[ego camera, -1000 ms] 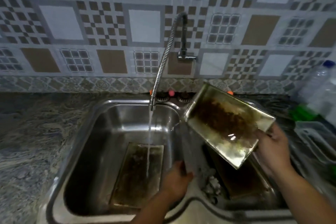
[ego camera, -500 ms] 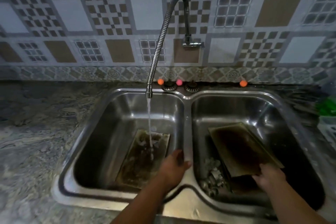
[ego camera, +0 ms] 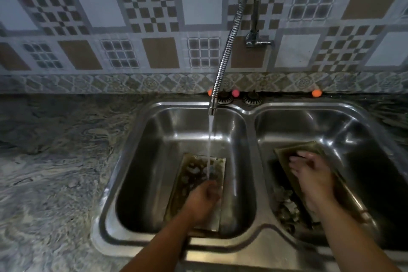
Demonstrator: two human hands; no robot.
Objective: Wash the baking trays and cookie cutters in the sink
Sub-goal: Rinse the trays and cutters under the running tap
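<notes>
A grimy baking tray (ego camera: 191, 180) lies flat in the left basin of the steel double sink (ego camera: 250, 247). Water from the tap falls on it and on my left hand (ego camera: 204, 200), which hovers over the tray's near half, blurred, fingers loosely bent, nothing seen in them. A second dirty baking tray (ego camera: 283, 154) lies tilted in the right basin. My right hand (ego camera: 311, 175) rests on top of it, fingers spread toward its far end. A heap of metal cookie cutters (ego camera: 284, 205) sits beside that tray, against the divider.
The flexible tap hose (ego camera: 227, 51) arches from the tiled wall over the left basin, with its stream (ego camera: 210, 139) running. Marbled stone counter (ego camera: 55, 172) spreads to the left. Small orange and pink balls (ego camera: 316, 93) sit on the ledge behind the sink.
My right hand lowered the tray it held up into the right basin and now lies on it. My left hand left the divider and moved into the left basin under the stream.
</notes>
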